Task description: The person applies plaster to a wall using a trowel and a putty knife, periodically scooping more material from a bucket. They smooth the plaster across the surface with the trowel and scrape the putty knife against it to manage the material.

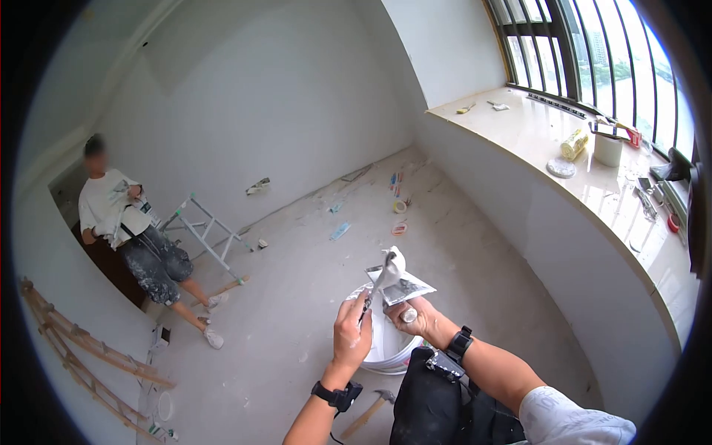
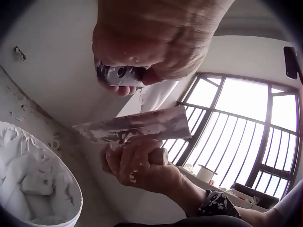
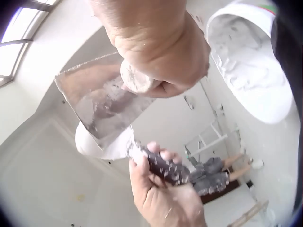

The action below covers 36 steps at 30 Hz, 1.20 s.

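Head view: white paste, in one lump, near the end of the putty knife, just beyond the fingers of both hands. Grips the knife's dark handle with the left hand, fingers curled around; grips the round handle of the flat trowel with the right hand. Touching the trowel, or only hanging over its edge: cannot tell.

Could lose the lump, probably, by tilting the blade too much, because of so much paste heaped at its end. Could then drop into the bucket below the hands or, worse, beside it on the floor. Could also slip from the left grip, because of smears on the handle. Below the left hand, a hammer: perhaps easy to step on.

On the bucket, a coloured print, too small to read. Beyond the right wrist, on the sleeve, faint grey print, equally unreadable. Far right of the right hand, on the windowsill, a yellowish roll, without legible wording.
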Available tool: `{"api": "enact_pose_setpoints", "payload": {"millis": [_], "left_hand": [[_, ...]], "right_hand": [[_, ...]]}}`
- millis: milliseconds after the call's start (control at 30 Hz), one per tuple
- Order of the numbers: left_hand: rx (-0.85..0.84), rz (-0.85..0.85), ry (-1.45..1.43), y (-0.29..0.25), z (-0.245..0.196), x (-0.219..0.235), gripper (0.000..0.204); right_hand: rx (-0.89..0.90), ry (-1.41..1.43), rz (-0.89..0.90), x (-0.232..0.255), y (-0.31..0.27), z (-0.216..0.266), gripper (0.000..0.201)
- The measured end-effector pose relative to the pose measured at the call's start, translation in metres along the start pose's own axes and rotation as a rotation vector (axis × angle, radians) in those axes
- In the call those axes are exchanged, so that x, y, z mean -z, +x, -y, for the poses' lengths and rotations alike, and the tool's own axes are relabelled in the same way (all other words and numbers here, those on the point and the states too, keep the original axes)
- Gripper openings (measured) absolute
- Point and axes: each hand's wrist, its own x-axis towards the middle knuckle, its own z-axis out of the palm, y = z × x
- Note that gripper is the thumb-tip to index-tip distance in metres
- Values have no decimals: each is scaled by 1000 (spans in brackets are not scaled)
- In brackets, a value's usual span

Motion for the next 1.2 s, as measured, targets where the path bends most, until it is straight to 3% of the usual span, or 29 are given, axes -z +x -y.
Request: {"api": "enact_pose_setpoints", "payload": {"millis": [200,267,400,433,533,567,667,700,733,767,800,833,867,933,1000,1067,1200], "left_hand": [[-156,34,181,-1,31,-15,46],[-176,53,223,1,40,-14,46],[-189,101,271,3,58,-2,44],[-198,104,276,3,63,2,44],[-179,119,277,-2,79,10,45],[-144,132,263,-3,83,13,46],[-89,125,228,-7,100,20,37],[181,173,-21,-5,95,22,31],[443,210,-273,-3,90,26,26],[602,264,-551,-1,82,30,22],[596,267,-549,4,70,35,22],[647,319,-810,11,60,35,21],[693,386,-1078,20,49,30,23],[747,494,-1194,33,33,19,31],[682,640,-1164,46,33,4,39],[691,734,-1082,51,26,-11,40],[641,749,-987,45,42,-20,37]], "right_hand": [[42,89,90,1,-16,1,26],[-66,215,220,6,-24,0,29],[2,173,145,-6,-39,-10,30],[-95,138,298,4,-38,-4,31],[8,103,167,2,-49,-2,34],[85,15,146,6,-52,1,35],[46,49,173,16,-61,11,34],[167,13,80,20,-63,14,30],[161,9,85,22,-65,16,30],[162,-2,72,22,-67,18,28],[168,-11,59,23,-69,21,26],[202,-21,102,26,-65,19,47],[321,-139,5,30,-67,17,40],[431,-60,-154,17,-70,2,34],[314,-167,81,30,-72,-1,24],[91,-109,355,13,-95,-18,26],[169,-29,365,14,-135,-32,32]]}}
